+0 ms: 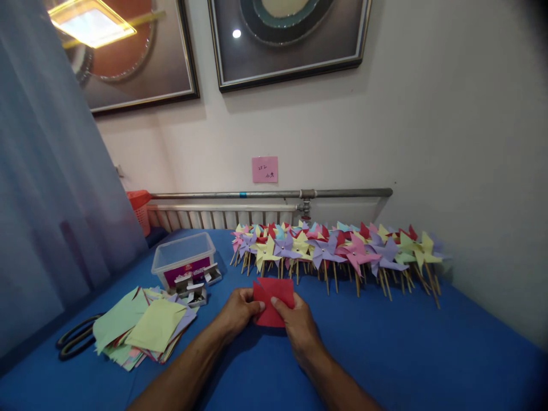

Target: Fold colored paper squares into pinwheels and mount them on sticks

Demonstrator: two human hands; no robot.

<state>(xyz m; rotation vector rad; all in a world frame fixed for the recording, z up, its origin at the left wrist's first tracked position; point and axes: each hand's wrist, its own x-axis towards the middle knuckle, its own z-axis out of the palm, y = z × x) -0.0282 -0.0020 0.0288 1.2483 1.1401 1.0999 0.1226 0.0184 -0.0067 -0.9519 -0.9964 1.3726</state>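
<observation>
red paper square (274, 302): near centre of the blue table (406, 348), pinched at its left edge by the left hand (240, 311) and at its lower right by the right hand (299, 325). far side: row of paper pinwheels (338, 251) on sticks. left: stack of coloured paper (145, 328), scissors (75, 339), clear plastic box (184, 260), small metal clips (194, 285) just beside it.

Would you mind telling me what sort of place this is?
Probably a room at home or a small workshop used for paper crafts. A blue table stands against a wall with framed pictures and holds rows of paper pinwheels, while both hands fold a red paper square.
</observation>
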